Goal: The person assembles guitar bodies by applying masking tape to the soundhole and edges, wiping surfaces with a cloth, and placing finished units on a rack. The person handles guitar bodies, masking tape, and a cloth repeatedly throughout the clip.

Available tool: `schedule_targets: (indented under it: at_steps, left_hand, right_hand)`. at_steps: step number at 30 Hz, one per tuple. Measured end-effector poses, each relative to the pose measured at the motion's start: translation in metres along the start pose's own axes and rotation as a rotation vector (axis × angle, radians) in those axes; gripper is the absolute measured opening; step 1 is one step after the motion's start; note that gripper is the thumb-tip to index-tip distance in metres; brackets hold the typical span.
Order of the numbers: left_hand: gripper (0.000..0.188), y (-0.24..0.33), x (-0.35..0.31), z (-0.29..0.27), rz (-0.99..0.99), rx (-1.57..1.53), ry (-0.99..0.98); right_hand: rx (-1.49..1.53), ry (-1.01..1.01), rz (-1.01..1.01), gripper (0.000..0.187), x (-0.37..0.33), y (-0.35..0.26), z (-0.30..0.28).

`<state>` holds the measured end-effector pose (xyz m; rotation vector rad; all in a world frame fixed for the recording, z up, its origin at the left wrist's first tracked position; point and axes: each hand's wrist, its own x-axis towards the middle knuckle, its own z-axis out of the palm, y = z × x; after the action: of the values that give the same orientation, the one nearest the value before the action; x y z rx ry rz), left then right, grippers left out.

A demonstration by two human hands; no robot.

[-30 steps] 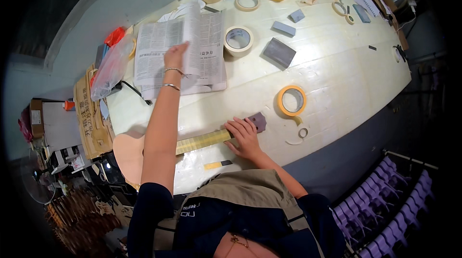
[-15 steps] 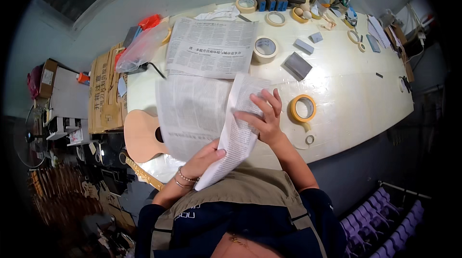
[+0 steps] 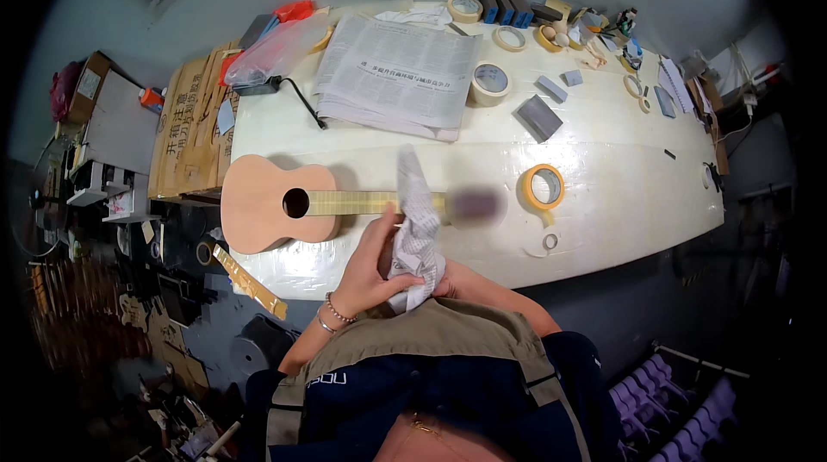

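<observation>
Bunched in front of my apron is a crumpled newspaper sheet (image 3: 416,238), its narrow end pointing up. My left hand (image 3: 366,265) is closed on its left side, the thumb across the paper. At the lower right, my right hand (image 3: 445,284) grips the same paper, mostly hidden behind it. Just beyond lies a small unfinished guitar (image 3: 250,195) of pale wood, body to the left and neck to the right. Yellowish tape seems to cover its fretboard, and the dark headstock (image 3: 476,205) is blurred. The paper overlaps part of the neck; whether they touch I cannot tell.
Newspapers (image 3: 396,74) lie stacked at the back of the table (image 3: 620,203). Tape rolls (image 3: 543,187) and grey sanding blocks (image 3: 538,118) sit to the right. A black cable (image 3: 301,104) runs beside the stack. Cardboard (image 3: 189,130) stands at the left edge.
The newspaper sheet, spread wide before, is now gathered into a narrow crumpled bunch. My right hand has come down towards my body. The guitar, mostly covered earlier, now shows.
</observation>
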<state>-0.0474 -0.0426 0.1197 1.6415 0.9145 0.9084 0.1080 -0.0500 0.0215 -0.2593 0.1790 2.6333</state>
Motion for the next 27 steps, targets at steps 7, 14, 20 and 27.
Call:
schedule_targets:
  at_steps: [7, 14, 20, 27]
  left_hand:
    - [0.029, -0.006, -0.01, -0.068, 0.034, 0.206, 0.058]
    - [0.038, -0.113, -0.001, -0.203, -0.083, 0.952, 0.136]
    - [0.119, -0.188, 0.026, -0.211, -0.61, 1.043, 0.069]
    - [0.092, -0.223, 0.024, -0.177, -0.28, 1.249, 0.213]
  right_hand:
    - [-1.564, 0.522, -0.472, 0.032, 0.003, 0.001, 0.039]
    - [-2.064, 0.802, -1.085, 0.01, 0.037, -0.078, -0.009]
    - [-2.38, 0.924, -1.107, 0.012, 0.052, -0.083, -0.042]
    - [-2.399, 1.023, -1.159, 0.015, 0.05, -0.078, -0.034]
